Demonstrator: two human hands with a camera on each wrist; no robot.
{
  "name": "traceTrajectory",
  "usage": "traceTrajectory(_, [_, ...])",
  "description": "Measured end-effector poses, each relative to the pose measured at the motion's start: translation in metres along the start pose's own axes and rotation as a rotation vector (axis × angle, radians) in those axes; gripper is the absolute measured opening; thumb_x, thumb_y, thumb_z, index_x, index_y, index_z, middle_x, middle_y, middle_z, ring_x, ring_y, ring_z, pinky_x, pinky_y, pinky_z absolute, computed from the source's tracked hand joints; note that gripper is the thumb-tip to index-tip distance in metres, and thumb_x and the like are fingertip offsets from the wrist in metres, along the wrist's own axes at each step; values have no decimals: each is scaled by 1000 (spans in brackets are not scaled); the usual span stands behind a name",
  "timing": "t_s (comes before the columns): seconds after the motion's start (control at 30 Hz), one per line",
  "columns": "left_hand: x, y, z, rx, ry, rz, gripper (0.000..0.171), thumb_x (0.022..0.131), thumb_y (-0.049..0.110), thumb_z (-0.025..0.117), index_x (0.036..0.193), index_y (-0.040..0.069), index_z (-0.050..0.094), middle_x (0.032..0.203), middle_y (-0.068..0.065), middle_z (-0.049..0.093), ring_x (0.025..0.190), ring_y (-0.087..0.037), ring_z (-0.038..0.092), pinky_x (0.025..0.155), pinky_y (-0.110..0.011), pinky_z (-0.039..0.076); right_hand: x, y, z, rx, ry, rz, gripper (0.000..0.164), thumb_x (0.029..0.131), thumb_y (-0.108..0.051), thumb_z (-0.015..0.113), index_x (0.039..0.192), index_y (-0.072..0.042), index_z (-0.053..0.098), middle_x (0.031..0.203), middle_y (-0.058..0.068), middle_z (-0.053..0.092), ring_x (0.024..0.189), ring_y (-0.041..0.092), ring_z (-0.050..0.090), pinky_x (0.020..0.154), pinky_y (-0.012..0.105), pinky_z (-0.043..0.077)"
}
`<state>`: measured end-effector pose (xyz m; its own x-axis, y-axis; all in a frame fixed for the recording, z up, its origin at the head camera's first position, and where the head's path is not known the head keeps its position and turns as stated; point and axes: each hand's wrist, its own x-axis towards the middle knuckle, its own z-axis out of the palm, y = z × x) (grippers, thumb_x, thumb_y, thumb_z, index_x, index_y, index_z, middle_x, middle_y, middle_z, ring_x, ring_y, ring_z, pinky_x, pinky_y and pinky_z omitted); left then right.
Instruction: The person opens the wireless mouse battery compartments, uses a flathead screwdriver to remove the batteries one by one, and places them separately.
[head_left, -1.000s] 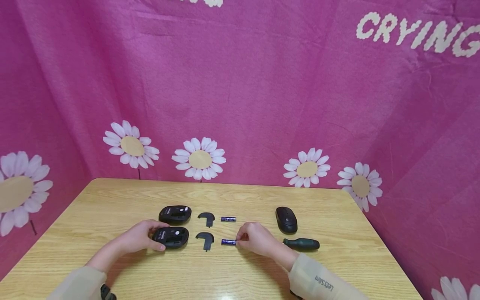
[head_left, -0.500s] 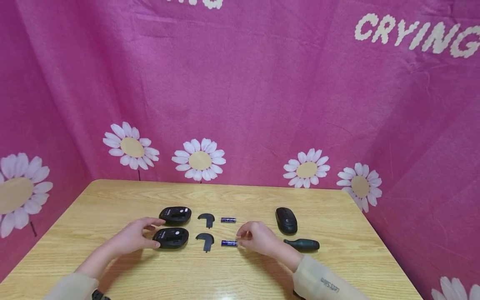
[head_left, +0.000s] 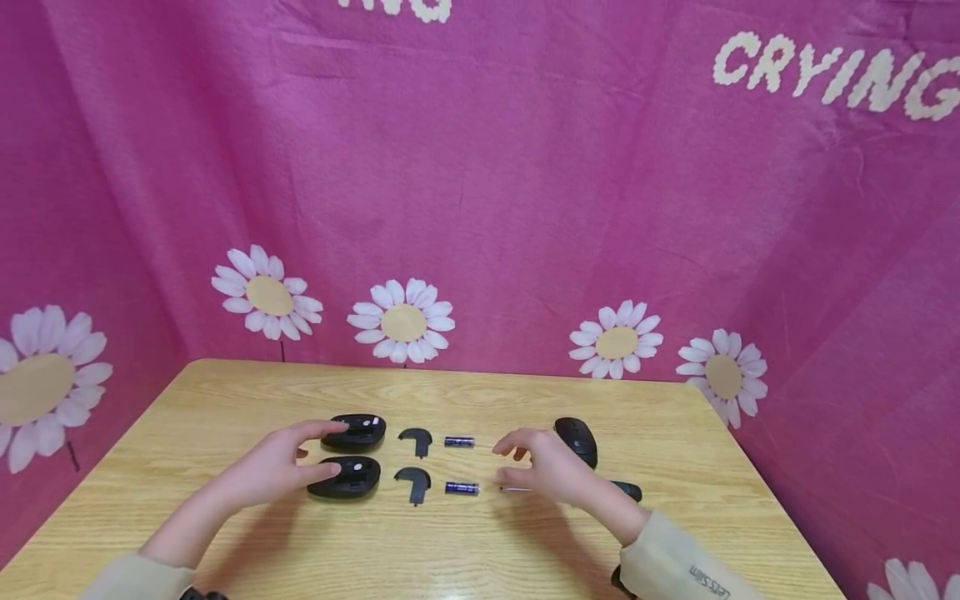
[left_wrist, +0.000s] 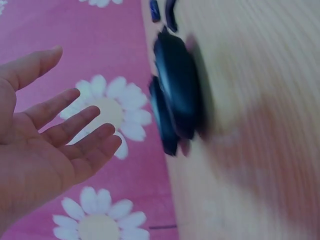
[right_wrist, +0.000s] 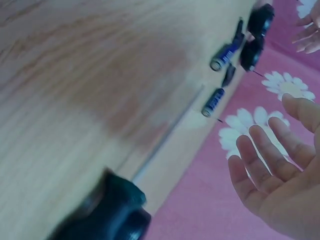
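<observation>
My left hand [head_left: 273, 471] hovers over the left side of two upturned black computer mice, fingers spread and holding nothing. The far mouse [head_left: 366, 433] and the near mouse [head_left: 352, 482] lie with their battery bays showing. To their right are two dark battery covers, the far cover [head_left: 417, 440] and the near cover [head_left: 415, 483]. Beside these lie a far blue battery [head_left: 459, 442] and a near blue battery [head_left: 462, 488]. My right hand [head_left: 551, 467] is raised above a screwdriver [right_wrist: 107, 210], its fingers loosely bent with nothing between them.
A third black mouse [head_left: 577, 442] lies right side up behind my right hand, partly covered by it. All of this rests on a wooden table [head_left: 420, 558]. A pink curtain [head_left: 480, 208] with daisies hangs behind the table's far edge.
My left hand has let go of the near mouse and lifted. My right hand has left the near battery, moving up and right, now covering part of the screwdriver.
</observation>
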<state>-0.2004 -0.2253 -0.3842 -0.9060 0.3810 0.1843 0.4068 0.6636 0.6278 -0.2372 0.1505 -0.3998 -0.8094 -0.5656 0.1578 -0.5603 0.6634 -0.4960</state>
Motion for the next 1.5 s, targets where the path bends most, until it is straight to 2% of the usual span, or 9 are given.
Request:
traceTrajectory(0.23, [9, 30, 6, -33, 25, 32, 54, 84, 26, 71, 132, 8, 53, 131, -15, 55, 118, -34, 51, 91, -50, 48, -10, 0, -21, -66, 111, -55, 25, 81, -17, 73, 104, -10, 68, 101, 2, 70, 86, 21, 64, 69, 26, 50])
traceTrajectory(0.43, [19, 53, 19, -64, 46, 36, 58, 86, 25, 69, 137, 11, 48, 137, -14, 50, 125, -35, 46, 97, -48, 45, -18, 4, -39, -37, 158, -2, 27, 82, -18, 73, 108, -12, 67, 95, -2, 66, 81, 11, 58, 66, 22, 47])
traceTrajectory(0.53, [24, 63, 28, -101, 78, 42, 57, 86, 23, 69, 138, 12, 47, 138, -14, 50, 126, -35, 47, 98, -47, 44, -23, 7, -47, -37, 193, 23, 30, 82, -19, 73, 110, -12, 67, 91, -3, 65, 79, 8, 57, 69, 26, 50])
traceTrajectory(0.7, [34, 81, 45, -204, 114, 2, 59, 87, 22, 69, 140, 16, 44, 141, -10, 47, 128, -31, 45, 100, -47, 43, -29, 13, -57, -39, 244, 46, 34, 81, -19, 74, 113, -13, 65, 99, -2, 67, 88, 12, 61, 76, 35, 54])
traceTrajectory(0.83, [45, 95, 59, -270, 150, -25, 62, 85, 21, 70, 141, 17, 43, 141, -7, 47, 130, -28, 43, 101, -45, 43, -33, 18, -64, -30, 270, 53, 36, 81, -16, 74, 115, -11, 64, 109, 2, 66, 96, 19, 61, 78, 36, 52])
traceTrajectory(1.0, [57, 109, 77, -368, 185, -20, 64, 85, 21, 71, 141, 15, 42, 141, -7, 48, 130, -28, 44, 100, -45, 43, -36, 28, -70, -26, 301, 64, 40, 81, -17, 74, 118, -8, 62, 115, 6, 65, 102, 26, 61, 83, 44, 51])
traceTrajectory(1.17, [70, 118, 95, -508, 186, 2, 62, 87, 19, 68, 141, 10, 41, 141, -12, 46, 129, -32, 44, 99, -49, 43, -40, 36, -76, 25, 317, 104, 43, 83, -19, 73, 122, -6, 59, 120, 12, 62, 105, 31, 59, 84, 49, 51])
traceTrajectory(1.27, [79, 123, 106, -575, 169, -7, 62, 88, 19, 67, 142, 10, 40, 141, -14, 45, 129, -35, 43, 99, -49, 43, -42, 41, -79, 68, 322, 135, 46, 84, -20, 72, 125, -6, 58, 123, 14, 60, 107, 33, 58, 86, 50, 51])
traceTrajectory(1.5, [95, 134, 129, -694, 106, -101, 67, 87, 24, 68, 145, 14, 35, 144, -14, 42, 131, -35, 40, 100, -47, 43, -46, 59, -78, 138, 339, 190, 50, 86, -20, 70, 129, -2, 53, 127, 21, 56, 108, 38, 58, 85, 49, 52])
